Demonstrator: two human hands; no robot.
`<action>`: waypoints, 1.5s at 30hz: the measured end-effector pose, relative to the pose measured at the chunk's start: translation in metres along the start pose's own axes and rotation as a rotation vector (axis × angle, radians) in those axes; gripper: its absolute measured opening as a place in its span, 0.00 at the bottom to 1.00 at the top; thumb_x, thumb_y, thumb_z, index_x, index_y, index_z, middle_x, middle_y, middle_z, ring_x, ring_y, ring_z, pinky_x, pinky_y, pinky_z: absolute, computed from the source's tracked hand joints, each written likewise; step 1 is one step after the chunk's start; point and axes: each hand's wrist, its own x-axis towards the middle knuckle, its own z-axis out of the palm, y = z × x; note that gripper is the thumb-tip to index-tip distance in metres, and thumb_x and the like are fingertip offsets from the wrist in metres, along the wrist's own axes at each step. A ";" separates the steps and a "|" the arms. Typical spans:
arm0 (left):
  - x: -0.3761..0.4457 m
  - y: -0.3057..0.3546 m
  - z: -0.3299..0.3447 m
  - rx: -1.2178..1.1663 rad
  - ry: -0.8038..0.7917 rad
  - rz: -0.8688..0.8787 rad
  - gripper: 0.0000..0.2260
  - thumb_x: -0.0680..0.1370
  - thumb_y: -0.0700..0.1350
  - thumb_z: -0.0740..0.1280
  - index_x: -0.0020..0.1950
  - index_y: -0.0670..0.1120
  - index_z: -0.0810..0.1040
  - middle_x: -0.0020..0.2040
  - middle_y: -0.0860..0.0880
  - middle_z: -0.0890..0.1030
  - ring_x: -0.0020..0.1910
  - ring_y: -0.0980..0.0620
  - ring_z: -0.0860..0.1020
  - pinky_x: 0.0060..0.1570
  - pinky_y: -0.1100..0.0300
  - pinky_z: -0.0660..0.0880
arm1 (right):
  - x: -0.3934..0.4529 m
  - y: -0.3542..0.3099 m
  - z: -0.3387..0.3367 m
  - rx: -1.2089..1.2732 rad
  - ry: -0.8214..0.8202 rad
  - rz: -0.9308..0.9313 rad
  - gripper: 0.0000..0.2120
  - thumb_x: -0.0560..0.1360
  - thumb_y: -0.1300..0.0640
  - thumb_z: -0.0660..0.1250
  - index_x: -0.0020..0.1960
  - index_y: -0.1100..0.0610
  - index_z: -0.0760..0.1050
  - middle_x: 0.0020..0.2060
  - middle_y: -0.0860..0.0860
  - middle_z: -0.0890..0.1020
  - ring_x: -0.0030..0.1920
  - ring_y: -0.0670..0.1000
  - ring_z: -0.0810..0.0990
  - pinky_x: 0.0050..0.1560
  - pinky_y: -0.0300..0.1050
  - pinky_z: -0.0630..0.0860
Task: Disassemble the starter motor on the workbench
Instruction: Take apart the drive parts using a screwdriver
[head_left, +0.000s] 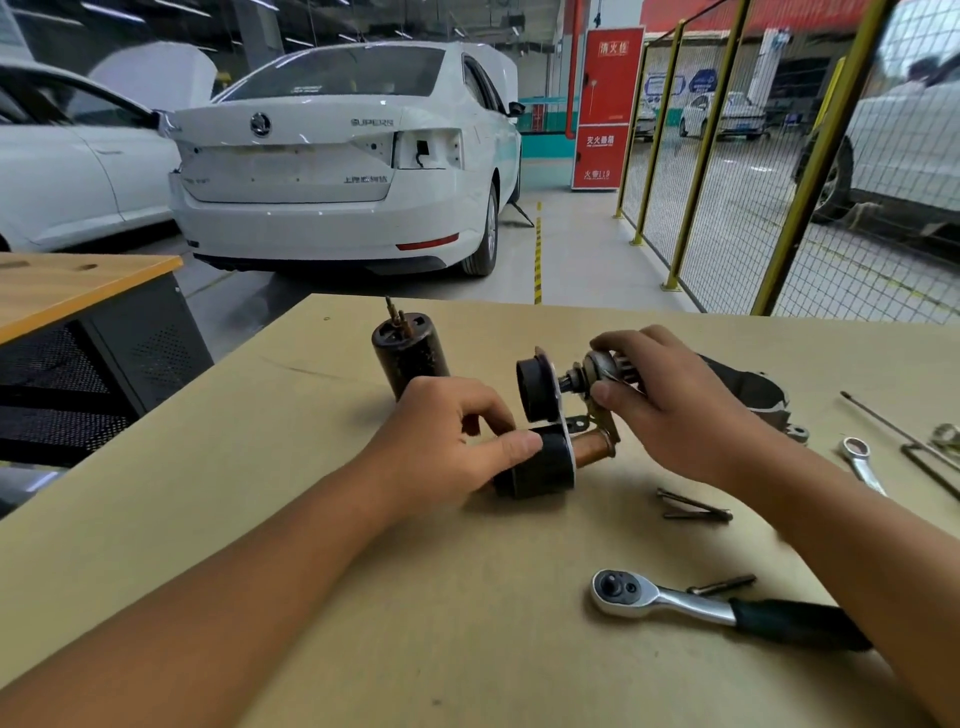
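Observation:
The partly stripped starter motor lies mid-bench on brown cardboard (311, 519). My left hand (447, 441) grips the black solenoid body (540, 467), thumb on its top. A copper plunger (589, 448) sticks out of it to the right. My right hand (670, 395) holds the pinion drive gear (605, 371) on the shaft beside the black round housing (537, 387). The dark motor casing (410, 353) stands upright behind my left hand. The drive end housing (753, 395) lies behind my right hand, partly hidden.
A ratchet wrench (675, 603) lies near the front right, a loose bolt (722, 584) by it. Two long bolts (693, 506) lie right of the solenoid. A ring spanner (860, 460) and thin rods (904, 436) sit at far right. A white car (337, 156) stands beyond the bench.

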 end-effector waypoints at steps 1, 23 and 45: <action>0.000 0.000 0.001 -0.013 0.060 0.016 0.16 0.70 0.62 0.76 0.43 0.50 0.84 0.40 0.57 0.81 0.41 0.54 0.78 0.40 0.61 0.75 | -0.001 -0.002 -0.002 -0.006 0.023 -0.039 0.22 0.81 0.49 0.64 0.73 0.48 0.68 0.60 0.44 0.70 0.57 0.46 0.72 0.58 0.42 0.67; -0.001 0.014 -0.024 -0.508 0.037 0.006 0.33 0.59 0.48 0.85 0.59 0.56 0.74 0.54 0.51 0.83 0.53 0.45 0.84 0.54 0.47 0.81 | -0.011 -0.061 -0.041 -0.270 0.162 -0.739 0.13 0.84 0.53 0.59 0.69 0.51 0.69 0.63 0.59 0.71 0.53 0.61 0.77 0.41 0.56 0.80; -0.004 0.007 -0.020 -0.765 0.000 -0.073 0.27 0.64 0.42 0.81 0.62 0.44 0.81 0.50 0.47 0.86 0.46 0.52 0.84 0.41 0.63 0.80 | -0.014 -0.045 -0.019 0.233 -0.108 -0.132 0.23 0.70 0.36 0.71 0.57 0.50 0.82 0.45 0.43 0.83 0.38 0.44 0.78 0.37 0.42 0.72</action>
